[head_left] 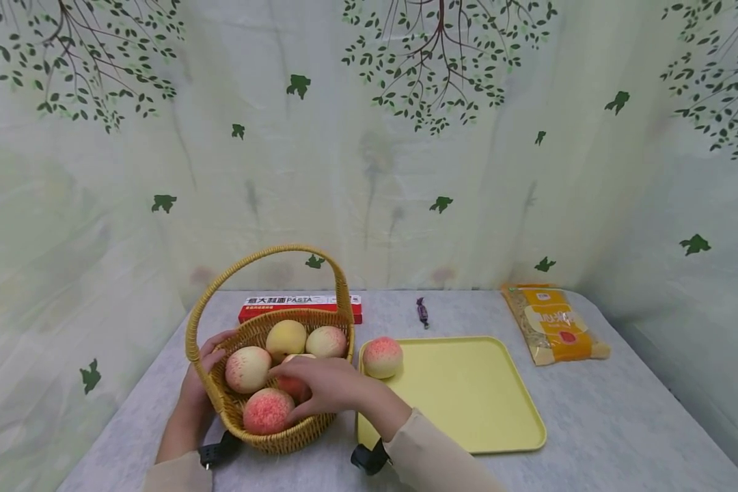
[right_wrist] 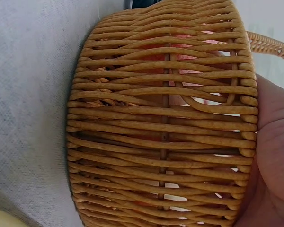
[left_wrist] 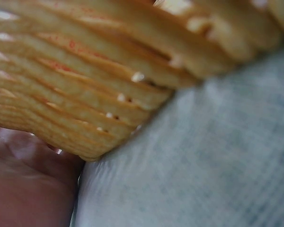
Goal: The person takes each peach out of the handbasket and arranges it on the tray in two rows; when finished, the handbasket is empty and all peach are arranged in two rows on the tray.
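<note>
A wicker basket [head_left: 289, 437] with a tall arched handle stands left of centre, holding several peaches. At its left side my left hand [head_left: 204, 372] holds the rim near the handle's foot; in the left wrist view, part of that hand [left_wrist: 33, 184] lies against the woven wall. My right hand [head_left: 326, 384] reaches over the right rim and grips a peach [head_left: 292, 388], partly hidden under the fingers. Around it lie a red peach [head_left: 266, 412], a speckled peach [head_left: 247, 370], a yellow peach [head_left: 285, 339] and a pale peach [head_left: 327, 342]. The right wrist view shows the palm [right_wrist: 279, 142] beyond the rim.
Right of the basket lies a yellow tray [head_left: 467, 396] with one peach [head_left: 383, 357] at its back left corner. Behind the basket is a red and white pasta box [head_left: 301, 301]. A purple wrapped candy [head_left: 422, 313] and an orange bag of grain [head_left: 553, 324] lie farther back.
</note>
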`<state>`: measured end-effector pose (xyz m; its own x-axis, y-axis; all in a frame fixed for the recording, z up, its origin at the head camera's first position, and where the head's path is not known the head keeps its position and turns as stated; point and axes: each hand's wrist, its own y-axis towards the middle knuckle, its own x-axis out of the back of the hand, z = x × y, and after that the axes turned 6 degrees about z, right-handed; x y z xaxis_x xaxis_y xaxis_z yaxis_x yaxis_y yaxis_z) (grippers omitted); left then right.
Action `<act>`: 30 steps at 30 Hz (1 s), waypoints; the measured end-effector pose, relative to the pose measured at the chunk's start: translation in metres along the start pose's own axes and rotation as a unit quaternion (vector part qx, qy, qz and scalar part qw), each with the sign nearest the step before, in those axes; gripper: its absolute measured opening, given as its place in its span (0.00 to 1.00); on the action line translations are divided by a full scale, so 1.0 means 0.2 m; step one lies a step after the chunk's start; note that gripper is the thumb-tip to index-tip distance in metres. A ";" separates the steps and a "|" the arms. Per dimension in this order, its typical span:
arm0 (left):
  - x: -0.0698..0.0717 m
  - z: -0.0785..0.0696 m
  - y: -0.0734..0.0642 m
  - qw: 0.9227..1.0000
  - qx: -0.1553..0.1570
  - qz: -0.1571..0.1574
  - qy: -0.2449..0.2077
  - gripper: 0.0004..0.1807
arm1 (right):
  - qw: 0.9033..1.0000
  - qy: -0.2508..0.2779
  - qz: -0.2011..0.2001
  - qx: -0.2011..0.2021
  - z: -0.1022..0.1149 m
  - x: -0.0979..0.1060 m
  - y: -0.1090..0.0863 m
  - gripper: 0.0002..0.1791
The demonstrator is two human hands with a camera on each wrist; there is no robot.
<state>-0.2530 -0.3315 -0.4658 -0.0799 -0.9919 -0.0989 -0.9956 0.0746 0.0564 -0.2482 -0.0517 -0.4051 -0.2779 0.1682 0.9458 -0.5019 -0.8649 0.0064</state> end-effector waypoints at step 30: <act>0.01 0.02 0.00 1.000 0.002 -0.004 0.005 0.24 | 0.990 -0.002 0.131 0.057 0.08 0.00 0.14 0.34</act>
<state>-0.2524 -0.3331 -0.4693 -0.0717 -0.9935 -0.0887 -0.9964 0.0673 0.0520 -0.2500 -0.0826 -0.3994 -0.3830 -0.0702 0.9211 -0.3183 -0.9260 -0.2029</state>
